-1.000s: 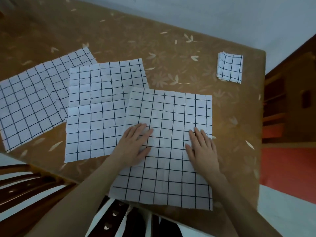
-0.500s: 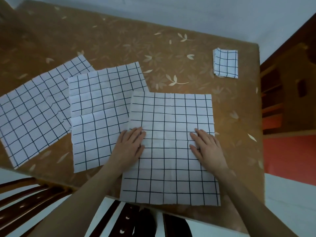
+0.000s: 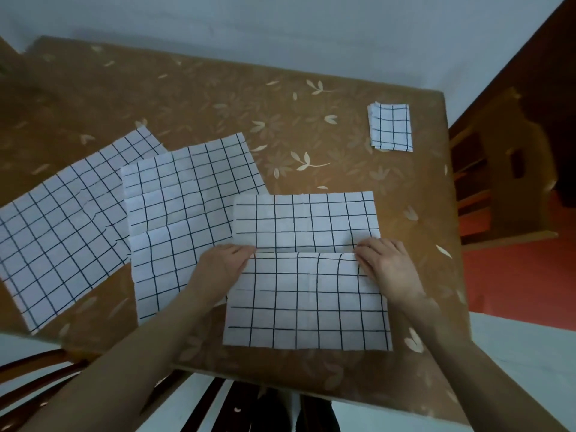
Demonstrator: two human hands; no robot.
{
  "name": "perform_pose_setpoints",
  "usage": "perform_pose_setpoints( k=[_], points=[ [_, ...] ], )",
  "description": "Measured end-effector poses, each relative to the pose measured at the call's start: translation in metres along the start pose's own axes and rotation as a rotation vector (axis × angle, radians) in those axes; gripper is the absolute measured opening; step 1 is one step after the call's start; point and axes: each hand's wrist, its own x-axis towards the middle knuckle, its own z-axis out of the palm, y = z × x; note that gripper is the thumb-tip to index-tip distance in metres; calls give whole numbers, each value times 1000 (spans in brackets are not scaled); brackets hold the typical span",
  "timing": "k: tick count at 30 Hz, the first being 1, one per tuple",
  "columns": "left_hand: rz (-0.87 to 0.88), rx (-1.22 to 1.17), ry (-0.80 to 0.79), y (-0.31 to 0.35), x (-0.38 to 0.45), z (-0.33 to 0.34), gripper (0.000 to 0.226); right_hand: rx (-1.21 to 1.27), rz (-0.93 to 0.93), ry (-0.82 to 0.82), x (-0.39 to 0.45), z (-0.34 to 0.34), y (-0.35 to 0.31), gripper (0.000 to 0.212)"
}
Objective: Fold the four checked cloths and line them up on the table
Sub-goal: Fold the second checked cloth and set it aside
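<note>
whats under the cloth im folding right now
Under the cloth being folded, the brown table shows around it, and its left edge overlaps the middle cloth. Anything else beneath is covered. Both hands, left and right, rest on top.

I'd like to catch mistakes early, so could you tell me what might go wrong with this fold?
The cloth being folded overlaps the middle cloth, so it could be dragged askew. The left hand and right hand pinch only the side edges, so the fold line may sag unevenly.
</note>
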Motion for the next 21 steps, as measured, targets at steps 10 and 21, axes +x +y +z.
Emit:
perform_pose_setpoints(
  k=[10, 21],
  points=[
    [-49, -22, 256, 7, 83, -89, 40, -95, 97, 260, 74, -96, 21, 11],
    [32, 3, 232, 35, 24, -34, 61, 15, 150, 254, -34, -61, -5, 27]
  ],
)
